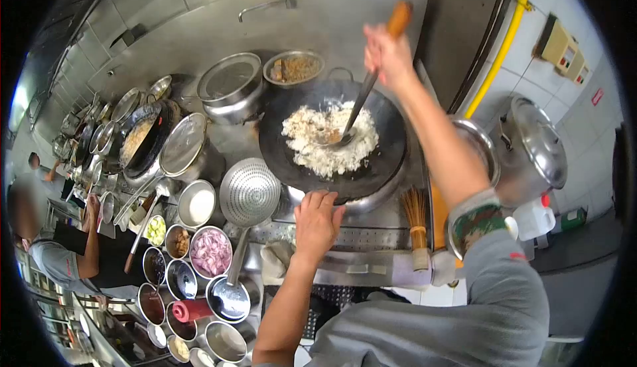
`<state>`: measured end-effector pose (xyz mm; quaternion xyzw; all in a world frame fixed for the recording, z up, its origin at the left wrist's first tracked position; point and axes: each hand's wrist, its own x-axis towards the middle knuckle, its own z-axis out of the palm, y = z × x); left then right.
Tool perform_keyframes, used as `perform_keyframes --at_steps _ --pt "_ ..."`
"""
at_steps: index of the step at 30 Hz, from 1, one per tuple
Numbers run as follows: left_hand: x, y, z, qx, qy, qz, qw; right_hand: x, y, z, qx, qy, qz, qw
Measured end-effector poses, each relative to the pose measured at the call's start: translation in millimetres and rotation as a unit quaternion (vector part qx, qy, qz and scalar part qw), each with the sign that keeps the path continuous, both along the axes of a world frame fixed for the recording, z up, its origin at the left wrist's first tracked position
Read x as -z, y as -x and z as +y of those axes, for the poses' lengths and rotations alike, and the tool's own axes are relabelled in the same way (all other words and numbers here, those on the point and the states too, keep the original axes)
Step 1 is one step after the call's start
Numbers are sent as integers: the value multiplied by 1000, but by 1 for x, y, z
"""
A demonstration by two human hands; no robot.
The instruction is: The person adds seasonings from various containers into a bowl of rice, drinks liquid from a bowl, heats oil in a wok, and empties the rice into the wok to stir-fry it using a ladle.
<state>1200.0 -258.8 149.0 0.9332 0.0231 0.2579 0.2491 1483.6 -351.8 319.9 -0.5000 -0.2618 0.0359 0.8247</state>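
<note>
My right hand is closed around the long handle of a ladle, its wooden end sticking up above my fist. The ladle's bowl is down in a heap of white rice with some brown bits, inside a large black wok. My left hand is at the wok's near rim, its fingers closed over the edge; the exact grip is partly hidden. Left of the wok, a perforated strainer lies with its handle across a metal pot.
A bamboo brush stands right of the wok. Bowls of sliced onions, white powder or liquid and sauces crowd the left. Behind are a lidded pot and a bowl of brown food. A co-worker stands at far left.
</note>
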Motion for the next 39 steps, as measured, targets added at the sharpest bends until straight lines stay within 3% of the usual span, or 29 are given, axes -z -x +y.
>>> perform_keyframes --at_steps 3,5,6,7,10,11,12,15,18,21,23,25,26,30,33,39 --pt "-21 15 0 -4 -3 18 1000 -25 -2 -23 -48 -55 -44 996" --pt "-7 6 1 7 -4 26 1000 21 13 2 38 -44 31 998" --pt "8 -2 3 10 -13 40 999 18 3 3 40 -36 53 997" --pt "16 -3 3 12 -20 55 998 11 -9 6 40 -27 76 996" --pt "-21 24 -11 32 37 4 999 -53 -1 -20 53 -18 96 994" --pt "-30 35 -19 40 61 -2 997 -67 6 -36 9 10 85 996" --pt "-38 30 -29 38 77 -31 996 -62 14 -33 11 34 86 996" --pt "12 8 -28 14 80 -29 996 -40 44 -10 105 78 45 990" --pt "55 48 -29 8 11 21 1000 -46 71 -14 108 33 0 994" --pt "6 98 -38 73 84 -1 994 -53 71 -43 90 -11 2 996" --pt "-30 65 -28 49 86 -44 994 -57 76 -38 99 5 0 995" --pt "-25 24 -22 49 66 -57 995 -57 84 -10 161 62 27 985" --pt "2 17 -23 33 64 -32 997 -50 97 7 216 136 -3 967" --pt "70 46 -17 18 30 -6 999 -28 98 1 74 40 -81 993" --pt "30 76 -21 47 60 -22 997 -44 96 -38 12 20 -36 999" --pt "31 -13 -3 18 44 -12 999 -76 67 -74 -36 -26 -134 990"
